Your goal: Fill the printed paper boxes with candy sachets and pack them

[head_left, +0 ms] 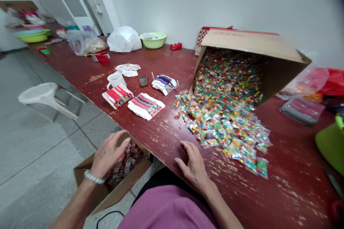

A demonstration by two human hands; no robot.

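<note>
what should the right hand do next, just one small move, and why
Probably reach the right hand forward and take one packet from the near edge of the candy pile: the hand looks open and empty, and loose packets lie close by on the table, outside the mouth of the cardboard box.
</note>
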